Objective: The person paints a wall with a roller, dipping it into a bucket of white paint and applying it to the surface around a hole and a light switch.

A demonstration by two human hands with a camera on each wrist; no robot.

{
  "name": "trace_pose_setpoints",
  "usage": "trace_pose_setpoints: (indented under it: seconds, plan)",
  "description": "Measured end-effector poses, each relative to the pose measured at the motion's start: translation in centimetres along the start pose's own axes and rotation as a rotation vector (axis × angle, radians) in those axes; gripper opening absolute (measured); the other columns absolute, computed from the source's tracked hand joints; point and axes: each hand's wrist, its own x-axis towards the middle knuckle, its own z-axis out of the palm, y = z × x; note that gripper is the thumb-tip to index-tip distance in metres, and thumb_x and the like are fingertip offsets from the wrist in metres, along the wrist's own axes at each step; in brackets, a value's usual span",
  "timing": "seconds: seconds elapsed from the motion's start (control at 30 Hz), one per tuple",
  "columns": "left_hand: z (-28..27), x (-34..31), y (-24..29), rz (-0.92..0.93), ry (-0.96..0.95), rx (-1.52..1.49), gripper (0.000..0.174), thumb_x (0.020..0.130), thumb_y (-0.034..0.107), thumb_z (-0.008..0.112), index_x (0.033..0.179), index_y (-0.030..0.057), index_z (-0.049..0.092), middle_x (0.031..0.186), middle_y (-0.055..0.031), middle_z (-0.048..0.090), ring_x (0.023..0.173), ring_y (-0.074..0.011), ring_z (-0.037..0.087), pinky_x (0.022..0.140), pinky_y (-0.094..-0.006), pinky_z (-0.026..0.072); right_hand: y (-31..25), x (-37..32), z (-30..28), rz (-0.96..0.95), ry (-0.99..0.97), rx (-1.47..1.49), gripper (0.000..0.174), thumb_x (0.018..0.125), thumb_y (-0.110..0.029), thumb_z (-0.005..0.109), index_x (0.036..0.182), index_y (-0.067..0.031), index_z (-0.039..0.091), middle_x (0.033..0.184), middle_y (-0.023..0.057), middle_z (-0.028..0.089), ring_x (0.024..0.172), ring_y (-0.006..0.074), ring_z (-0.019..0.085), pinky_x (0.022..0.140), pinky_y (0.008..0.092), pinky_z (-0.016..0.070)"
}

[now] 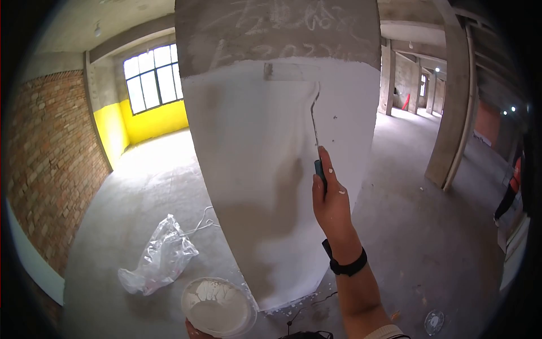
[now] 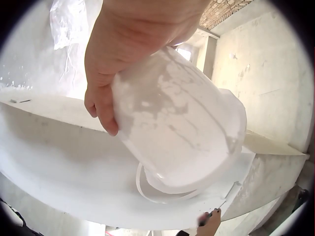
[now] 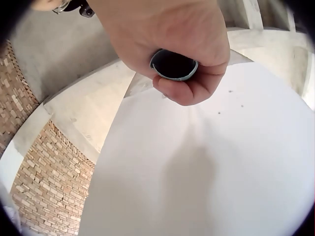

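My right hand (image 1: 333, 198) grips the dark handle (image 1: 319, 169) of a paint roller (image 1: 293, 72). Its bent metal rod (image 1: 314, 116) runs up to the white roller head, which lies across the pillar (image 1: 248, 147) near the upper edge of the white coat. In the right wrist view, fingers wrap the handle, and its hollow end (image 3: 174, 66) faces the camera. Low in the head view, my left hand (image 1: 197, 329) supports a white bucket (image 1: 248, 319) holding whitish paint. The left wrist view shows that hand (image 2: 138, 39) around the base of the smeared bucket (image 2: 172, 123).
Crumpled clear plastic (image 1: 161, 254) lies on the concrete floor left of the pillar. A brick wall (image 1: 48, 164) stands at far left, with a window (image 1: 151, 79) beyond. Concrete columns (image 1: 451, 101) rise on the right. Another person (image 1: 512, 186) is at the right edge.
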Motion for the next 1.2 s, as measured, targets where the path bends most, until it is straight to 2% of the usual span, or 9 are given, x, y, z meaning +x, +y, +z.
trace_pose_setpoints:
  seconds: [0.1, 0.23, 0.3, 0.33, 0.4, 0.43, 0.5, 0.97, 1.2]
  plan:
    - [1.3, -0.1, -3.3, -0.252, -0.021, -0.684, 0.060, 0.094, 0.045, 0.050, 0.141, 0.0075, 0.043, 0.137, -0.0120, 0.055, 0.126, -0.0305, 0.051, 0.107, -0.0538, 0.0397, 2.2, -0.6, 1.5, -0.107, 0.076, 0.026, 0.055, 0.095, -0.001, 0.050, 0.148, -0.0076, 0.036, 0.095, 0.0217, 0.065, 0.073, 0.0325, 0.066, 0.070, 0.0333, 0.0532]
    - [-0.3, -0.2, -1.3, -0.319, -0.028, -0.895, 0.058, 0.093, 0.042, 0.053, 0.139, 0.0071, 0.045, 0.134, -0.0113, 0.057, 0.124, -0.0296, 0.053, 0.106, -0.0546, 0.0396, 7.5, -7.1, 4.1, -0.253, 0.110, -0.039, 0.058, 0.093, -0.001, 0.052, 0.148, -0.0077, 0.034, 0.090, 0.0179, 0.065, 0.068, 0.0351, 0.065, 0.064, 0.0393, 0.0543]
    - [-0.8, 0.0, -2.2, -0.698, -0.062, -1.838, 0.061, 0.094, 0.048, 0.048, 0.139, 0.0077, 0.047, 0.136, -0.0110, 0.056, 0.125, -0.0301, 0.052, 0.108, -0.0541, 0.0375, 9.8, -11.5, 4.7, -0.141, 0.007, -0.078, 0.058, 0.092, -0.002, 0.053, 0.147, -0.0073, 0.035, 0.090, 0.0182, 0.065, 0.070, 0.0358, 0.065, 0.062, 0.0421, 0.0543]
    - [-0.5, -0.4, -2.7, -0.697, -0.060, -1.839, 0.061, 0.094, 0.048, 0.048, 0.139, 0.0077, 0.047, 0.136, -0.0110, 0.056, 0.125, -0.0301, 0.052, 0.108, -0.0541, 0.0375, 11.2, -13.6, 5.1, -0.103, -0.029, -0.084, 0.058, 0.092, -0.003, 0.054, 0.147, -0.0079, 0.036, 0.089, 0.0181, 0.065, 0.069, 0.0357, 0.065, 0.061, 0.0423, 0.0540]
    - [0.5, -1.3, -4.1, -0.309, -0.119, -0.248, 0.066, 0.095, 0.055, 0.032, 0.140, 0.0102, 0.047, 0.143, -0.0108, 0.050, 0.132, -0.0312, 0.045, 0.110, -0.0533, 0.0339, 12.9, -17.5, 5.3, -0.066, -0.064, -0.089, 0.057, 0.092, -0.004, 0.055, 0.146, -0.0085, 0.037, 0.088, 0.0180, 0.064, 0.068, 0.0355, 0.065, 0.060, 0.0424, 0.0537]
    - [0.4, -1.2, -4.4, -0.307, -0.117, -0.249, 0.066, 0.095, 0.055, 0.032, 0.140, 0.0102, 0.047, 0.143, -0.0108, 0.050, 0.132, -0.0312, 0.045, 0.110, -0.0533, 0.0339, 13.4, -19.2, 5.4, -0.028, -0.105, -0.099, 0.057, 0.092, -0.005, 0.055, 0.146, -0.0093, 0.038, 0.086, 0.0175, 0.064, 0.067, 0.0351, 0.064, 0.060, 0.0422, 0.0533]
    - [0.0, -0.6, -4.9, -0.542, -0.249, -2.038, 0.066, 0.093, 0.055, 0.035, 0.141, 0.0108, 0.047, 0.145, -0.0103, 0.048, 0.134, -0.0310, 0.042, 0.112, -0.0534, 0.0302, 13.3, -20.4, 5.3, 0.005, -0.143, -0.109, 0.056, 0.092, -0.006, 0.055, 0.146, -0.0101, 0.039, 0.084, 0.0170, 0.064, 0.066, 0.0346, 0.064, 0.059, 0.0420, 0.0528]
    - [-0.2, -0.9, -4.6, -0.462, -0.181, -1.879, 0.060, 0.096, 0.049, 0.036, 0.140, 0.0091, 0.048, 0.143, -0.0108, 0.050, 0.132, -0.0313, 0.044, 0.112, -0.0521, 0.0330, 2.6, -6.1, 4.2, -0.206, 0.007, -0.012, 0.056, 0.093, 0.003, 0.051, 0.147, -0.0052, 0.037, 0.099, 0.0201, 0.066, 0.073, 0.0309, 0.064, 0.071, 0.0329, 0.0530]
    - [-0.9, -0.1, -2.7, -0.643, -0.040, -1.884, 0.062, 0.095, 0.049, 0.042, 0.141, 0.0086, 0.046, 0.143, -0.0124, 0.050, 0.132, -0.0322, 0.046, 0.112, -0.0552, 0.0334, -2.0, 0.0, 4.1, -0.219, 0.077, 0.000, 0.058, 0.094, -0.001, 0.051, 0.149, -0.0108, 0.034, 0.085, 0.0159, 0.063, 0.065, 0.0283, 0.061, 0.064, 0.0330, 0.0512]
